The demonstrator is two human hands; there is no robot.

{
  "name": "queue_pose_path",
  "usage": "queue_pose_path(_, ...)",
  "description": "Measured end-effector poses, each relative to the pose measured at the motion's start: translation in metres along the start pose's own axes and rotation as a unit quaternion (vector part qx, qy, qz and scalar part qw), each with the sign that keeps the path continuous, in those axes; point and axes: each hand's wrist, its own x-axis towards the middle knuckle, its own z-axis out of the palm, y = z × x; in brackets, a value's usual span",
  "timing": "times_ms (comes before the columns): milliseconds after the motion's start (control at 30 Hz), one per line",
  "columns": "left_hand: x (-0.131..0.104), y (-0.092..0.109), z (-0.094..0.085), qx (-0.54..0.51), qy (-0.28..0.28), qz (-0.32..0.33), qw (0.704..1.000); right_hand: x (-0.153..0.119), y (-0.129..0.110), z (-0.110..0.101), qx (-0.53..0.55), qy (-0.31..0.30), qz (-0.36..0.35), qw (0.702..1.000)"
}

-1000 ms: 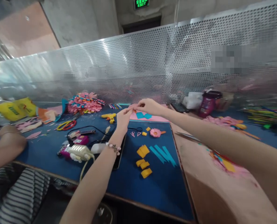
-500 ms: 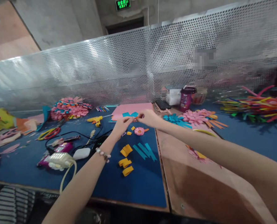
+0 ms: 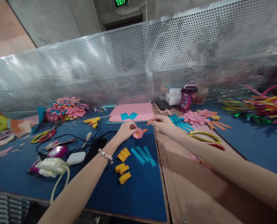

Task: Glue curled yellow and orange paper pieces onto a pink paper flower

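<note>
My left hand (image 3: 126, 131) is closed in a pinch at the upper left edge of a small pink paper flower (image 3: 138, 133) with a yellow centre. What its fingertips hold, if anything, is hidden. Between the thumb and finger of my right hand (image 3: 163, 123) is a small orange paper piece (image 3: 149, 123), raised to the right of the flower. Another orange paper bit (image 3: 145, 130) lies by the flower. Teal paper strips (image 3: 144, 156) with notched ends and yellow paper pieces (image 3: 123, 154) lie nearer to me. Two blue paper squares (image 3: 129, 116) rest on pink paper sheets (image 3: 140, 109).
To the left are a yellow glue gun (image 3: 92, 121), yellow-and-red scissors (image 3: 43, 136), a white case (image 3: 76, 158) and a power strip (image 3: 55, 167) with cables. Yellow-handled scissors (image 3: 205, 135) lie under my right forearm. A purple cup (image 3: 187, 99) stands behind, before a perforated metal screen (image 3: 93, 74).
My hands, which met over the blue squares, have parted. The left has come down to the flower; the right has moved right with the orange piece. The view has tilted slightly down.
</note>
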Motion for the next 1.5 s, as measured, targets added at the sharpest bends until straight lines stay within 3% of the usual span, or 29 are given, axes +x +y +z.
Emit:
queue_pose_path(167,-0.012,0.001,-0.007,-0.156,0.068,-0.069,0.983,-0.019,0.001,0.015,0.054,0.068,0.037,0.996)
queue_pose_path(267,-0.02,0.01,-0.008,-0.214,0.07,-0.088,0.97,-0.026,0.005,0.024,0.075,0.098,0.049,0.991)
queue_pose_path(600,-0.03,0.037,-0.001,-0.197,0.074,-0.085,0.974,-0.035,0.012,0.032,0.103,0.14,0.062,0.983)
queue_pose_path(1500,-0.033,0.041,0.003,-0.186,0.073,-0.069,0.977,-0.04,0.006,0.036,0.163,0.122,0.074,0.976)
